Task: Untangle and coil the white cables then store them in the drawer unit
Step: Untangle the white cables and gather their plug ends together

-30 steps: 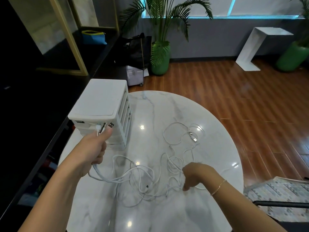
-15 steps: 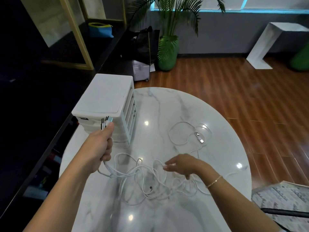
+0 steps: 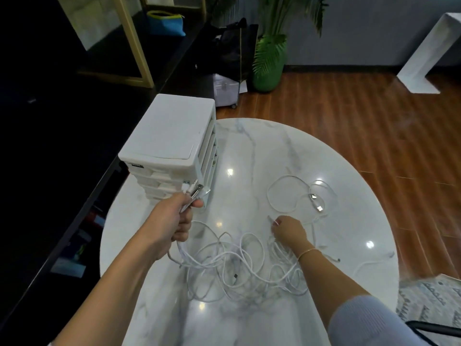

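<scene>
— So where were the white cables (image 3: 239, 265)?
— Tangled mid-counter (image 3: 262, 156), loose ends near its right edge. The left hand (image 3: 174, 221) clenched a bunch of plugs beside the drawer unit (image 3: 172, 143), which stood at the counter's left rim.
— And the right hand (image 3: 289, 232)?
— Its fingers pinched one strand; bare marble lay beyond.
</scene>
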{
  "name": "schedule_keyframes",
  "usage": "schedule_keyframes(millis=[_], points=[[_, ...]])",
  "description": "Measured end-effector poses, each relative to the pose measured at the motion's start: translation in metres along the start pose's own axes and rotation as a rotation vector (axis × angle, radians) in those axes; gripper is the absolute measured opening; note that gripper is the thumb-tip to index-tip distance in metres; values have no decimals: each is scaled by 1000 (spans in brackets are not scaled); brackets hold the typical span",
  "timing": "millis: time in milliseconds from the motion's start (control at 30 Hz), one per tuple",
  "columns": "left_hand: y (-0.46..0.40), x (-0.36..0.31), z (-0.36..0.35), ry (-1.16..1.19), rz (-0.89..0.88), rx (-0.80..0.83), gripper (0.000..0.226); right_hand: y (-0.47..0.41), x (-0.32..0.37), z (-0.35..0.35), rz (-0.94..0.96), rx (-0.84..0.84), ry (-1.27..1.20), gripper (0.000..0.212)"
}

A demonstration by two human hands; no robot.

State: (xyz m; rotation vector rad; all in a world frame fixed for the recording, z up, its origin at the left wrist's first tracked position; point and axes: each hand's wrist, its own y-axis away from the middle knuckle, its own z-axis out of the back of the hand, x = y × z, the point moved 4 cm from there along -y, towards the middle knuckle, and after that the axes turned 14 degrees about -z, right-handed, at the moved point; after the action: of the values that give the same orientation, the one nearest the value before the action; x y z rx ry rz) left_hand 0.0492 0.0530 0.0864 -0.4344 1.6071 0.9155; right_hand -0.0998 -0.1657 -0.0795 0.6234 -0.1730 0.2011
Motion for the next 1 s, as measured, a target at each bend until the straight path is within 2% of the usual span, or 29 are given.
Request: schedule_keyframes(millis=[100, 267, 433, 500, 567, 733, 900, 933, 1000], points=[[1, 5, 5, 40, 2, 3, 27, 9, 16, 13, 62, 53, -221, 28], [0, 5, 9, 53, -50, 0, 30, 52, 49, 63, 214, 249, -900, 19], [0, -3, 5, 36, -145, 7, 29, 91, 73, 111, 313, 445, -1278, 23], [1, -8, 1, -37, -196, 38, 29, 106, 80, 128, 345, 493, -1378, 24], [2, -11, -2, -81, -225, 56, 29, 118, 85, 142, 380, 524, -1423, 25], [2, -13, -7, 20, -185, 76, 28, 139, 89, 186, 492, 501, -1404, 28], [1, -15, -7, 7, -181, 23, 28, 165, 92, 254, 722, 230, -1203, 27], [2, -17, -7, 17, -185, 5, 28, 168, 94, 258, 733, 174, -1143, 25], [2, -21, -8, 47, -189, -31, 27, 168, 102, 248, 668, 3, -868, 18]])
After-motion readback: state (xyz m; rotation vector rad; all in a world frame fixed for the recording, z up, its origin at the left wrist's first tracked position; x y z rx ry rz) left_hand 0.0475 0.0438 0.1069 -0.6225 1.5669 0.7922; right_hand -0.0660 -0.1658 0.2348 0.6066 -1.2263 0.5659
